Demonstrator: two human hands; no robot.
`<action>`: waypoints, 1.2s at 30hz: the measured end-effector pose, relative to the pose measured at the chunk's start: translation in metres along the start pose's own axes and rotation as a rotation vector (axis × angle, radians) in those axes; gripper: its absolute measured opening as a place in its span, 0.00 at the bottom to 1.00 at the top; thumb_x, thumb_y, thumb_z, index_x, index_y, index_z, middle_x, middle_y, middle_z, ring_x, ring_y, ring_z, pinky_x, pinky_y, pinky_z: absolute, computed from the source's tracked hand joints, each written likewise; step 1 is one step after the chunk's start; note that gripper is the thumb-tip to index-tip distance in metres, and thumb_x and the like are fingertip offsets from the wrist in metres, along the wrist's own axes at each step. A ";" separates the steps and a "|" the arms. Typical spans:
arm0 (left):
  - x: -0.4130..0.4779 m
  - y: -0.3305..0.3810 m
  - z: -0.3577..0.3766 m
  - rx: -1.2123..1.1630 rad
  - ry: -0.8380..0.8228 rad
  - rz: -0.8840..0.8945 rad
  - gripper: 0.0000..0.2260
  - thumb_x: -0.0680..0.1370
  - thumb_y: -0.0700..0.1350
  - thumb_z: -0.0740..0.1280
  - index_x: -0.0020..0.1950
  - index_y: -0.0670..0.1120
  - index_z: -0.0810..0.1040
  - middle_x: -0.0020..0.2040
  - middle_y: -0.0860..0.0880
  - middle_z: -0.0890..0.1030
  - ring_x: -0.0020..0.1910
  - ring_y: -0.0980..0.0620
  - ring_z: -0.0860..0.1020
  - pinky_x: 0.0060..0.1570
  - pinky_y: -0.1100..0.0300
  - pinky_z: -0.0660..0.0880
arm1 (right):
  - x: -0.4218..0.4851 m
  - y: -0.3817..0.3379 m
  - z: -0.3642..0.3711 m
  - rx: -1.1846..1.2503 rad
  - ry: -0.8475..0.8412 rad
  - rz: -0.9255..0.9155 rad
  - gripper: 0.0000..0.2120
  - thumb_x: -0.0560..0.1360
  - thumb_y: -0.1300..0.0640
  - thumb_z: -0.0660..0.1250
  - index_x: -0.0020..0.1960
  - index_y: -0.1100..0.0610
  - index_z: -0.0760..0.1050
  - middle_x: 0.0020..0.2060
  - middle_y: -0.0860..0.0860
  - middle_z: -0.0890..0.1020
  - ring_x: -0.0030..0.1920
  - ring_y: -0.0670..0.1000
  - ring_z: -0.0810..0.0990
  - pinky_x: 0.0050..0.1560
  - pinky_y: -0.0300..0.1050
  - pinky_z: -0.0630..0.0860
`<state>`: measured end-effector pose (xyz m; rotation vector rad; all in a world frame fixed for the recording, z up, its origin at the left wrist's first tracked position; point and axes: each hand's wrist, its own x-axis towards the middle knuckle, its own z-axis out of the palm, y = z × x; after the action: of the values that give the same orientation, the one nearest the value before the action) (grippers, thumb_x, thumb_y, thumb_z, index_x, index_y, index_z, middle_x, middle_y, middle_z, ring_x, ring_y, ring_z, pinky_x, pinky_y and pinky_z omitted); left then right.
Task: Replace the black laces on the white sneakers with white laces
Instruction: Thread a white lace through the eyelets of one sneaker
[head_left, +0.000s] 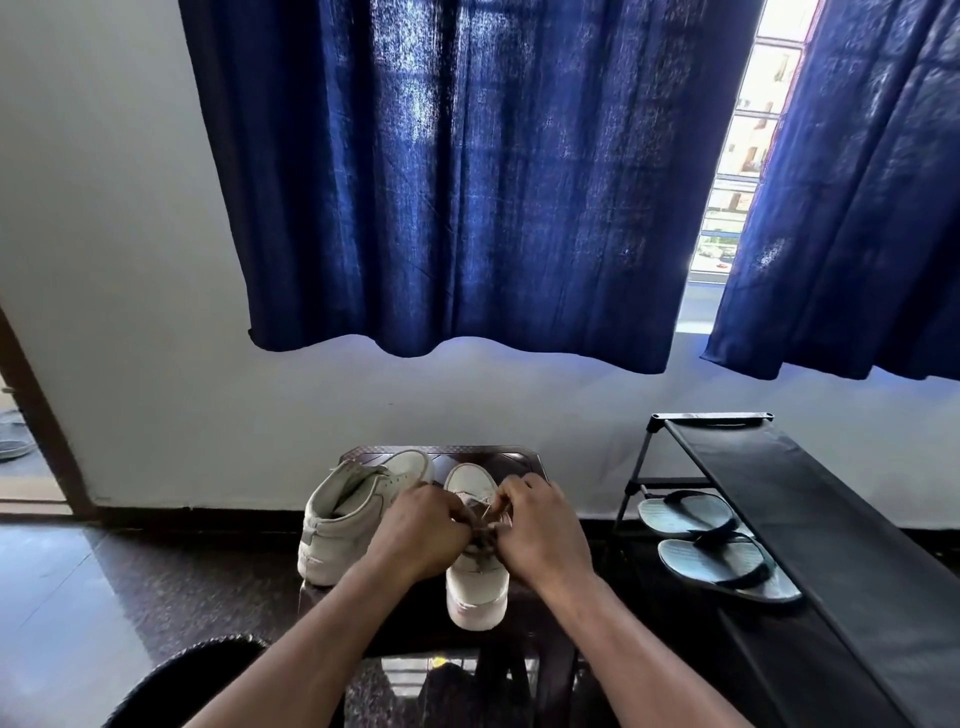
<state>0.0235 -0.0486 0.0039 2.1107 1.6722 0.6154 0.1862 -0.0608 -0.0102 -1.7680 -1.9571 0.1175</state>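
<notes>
Head view: two white sneakers (347, 519) (476, 582); left hand (422, 531), right hand (540, 530), fingers (451, 508) tight on one's laces (485, 539)

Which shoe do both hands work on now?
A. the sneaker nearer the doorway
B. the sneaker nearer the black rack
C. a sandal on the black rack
B: the left hand and the right hand both pinch at the laces of the sneaker nearer the black rack.

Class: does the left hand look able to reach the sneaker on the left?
Probably yes: the left hand is right beside the left sneaker, nothing between them, though it grips the right sneaker by its laces.
</notes>
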 end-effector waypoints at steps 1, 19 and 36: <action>-0.002 0.001 0.000 -0.020 -0.002 0.000 0.08 0.72 0.50 0.72 0.48 0.60 0.88 0.47 0.55 0.86 0.50 0.56 0.82 0.49 0.63 0.76 | 0.000 0.004 0.002 0.009 -0.028 0.007 0.06 0.74 0.56 0.69 0.49 0.48 0.81 0.50 0.49 0.79 0.53 0.54 0.78 0.53 0.48 0.76; -0.007 -0.010 -0.001 -0.050 -0.145 0.215 0.14 0.73 0.40 0.76 0.50 0.59 0.86 0.44 0.61 0.81 0.39 0.68 0.76 0.42 0.73 0.71 | 0.012 0.095 0.023 0.209 -0.005 0.595 0.03 0.75 0.52 0.70 0.44 0.50 0.80 0.50 0.53 0.86 0.54 0.59 0.83 0.47 0.44 0.72; -0.010 -0.011 0.021 0.119 0.118 0.374 0.21 0.77 0.70 0.61 0.49 0.56 0.85 0.50 0.60 0.81 0.54 0.56 0.69 0.56 0.64 0.68 | 0.031 0.099 0.057 0.073 0.006 0.606 0.04 0.75 0.53 0.67 0.47 0.50 0.81 0.48 0.51 0.84 0.49 0.58 0.83 0.43 0.44 0.74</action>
<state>0.0242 -0.0560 -0.0201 2.5452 1.4086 0.7789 0.2516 -0.0013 -0.0884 -2.2447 -1.3319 0.3785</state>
